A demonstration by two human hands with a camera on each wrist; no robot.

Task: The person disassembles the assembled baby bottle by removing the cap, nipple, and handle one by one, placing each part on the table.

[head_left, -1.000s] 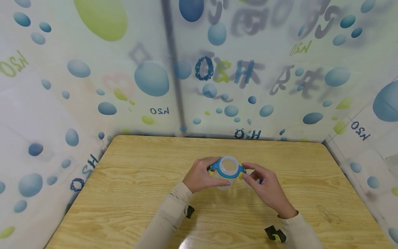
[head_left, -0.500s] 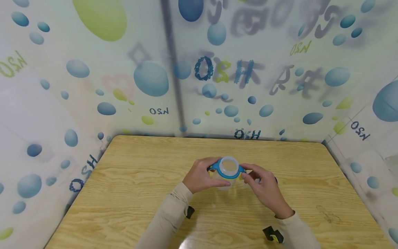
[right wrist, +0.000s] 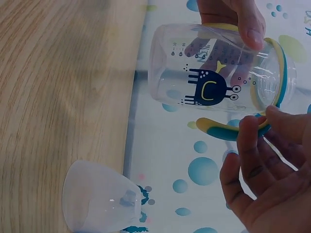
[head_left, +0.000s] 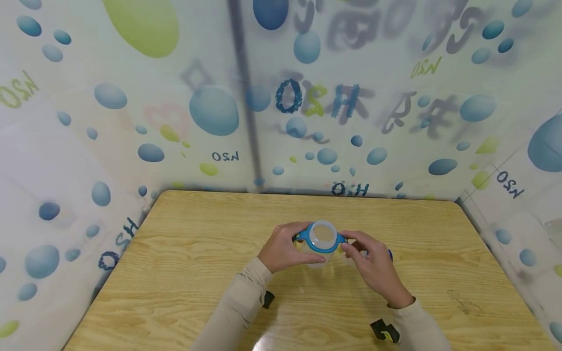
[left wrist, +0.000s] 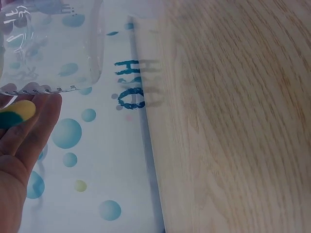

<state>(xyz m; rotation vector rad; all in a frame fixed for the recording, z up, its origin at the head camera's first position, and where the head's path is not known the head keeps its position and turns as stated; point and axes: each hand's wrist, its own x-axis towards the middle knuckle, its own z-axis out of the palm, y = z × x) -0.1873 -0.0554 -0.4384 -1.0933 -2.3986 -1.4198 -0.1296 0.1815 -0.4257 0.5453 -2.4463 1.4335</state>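
Note:
A clear baby bottle (right wrist: 170, 82) with a dark blue cartoon print and measuring marks is held up over the table, its open mouth uppermost in the head view. Around its neck sits a blue and yellow handle ring (head_left: 317, 247) with two curved handles. My left hand (head_left: 285, 247) grips the bottle from the left side, thumb across the front. With thumb and fingers, my right hand (head_left: 373, 263) pinches the right handle (right wrist: 223, 132) close to the ring. Beyond that hand, a translucent bottle cap (right wrist: 97, 199) stands on the table, mostly hidden in the head view.
The wooden table (head_left: 197, 234) reaches back to a white wall (head_left: 373, 63) printed with blue and green drops. A black piece (head_left: 268, 299) shows beside the left sleeve, and another black piece (head_left: 385, 330) with a yellow mark beside the right sleeve.
My right hand has shifted slightly left at the handle, uncovering a dark blue edge behind it. The left hand and the bottle stay nearly still.

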